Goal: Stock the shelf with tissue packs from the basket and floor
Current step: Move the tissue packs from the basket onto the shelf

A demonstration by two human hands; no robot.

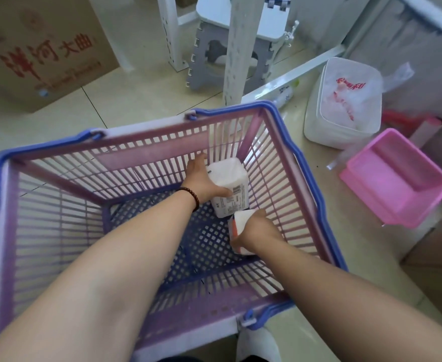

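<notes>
Both my arms reach down into a purple slatted basket (58, 178) with blue handles, standing on the floor. My left hand (204, 181) grips a white tissue pack (230, 189) with a barcode label, in the basket's far right corner. My right hand (256, 231) is closed on a second white tissue pack with an orange stripe (234, 226), just in front of the first. A white shelf upright (237, 48) rises behind the basket.
A brown cardboard box (40, 48) with red lettering stands at the back left. A grey folding stool (214, 56) sits behind the shelf posts. To the right lie a large bagged white tissue bundle (345, 103) and a pink plastic bin (397, 178).
</notes>
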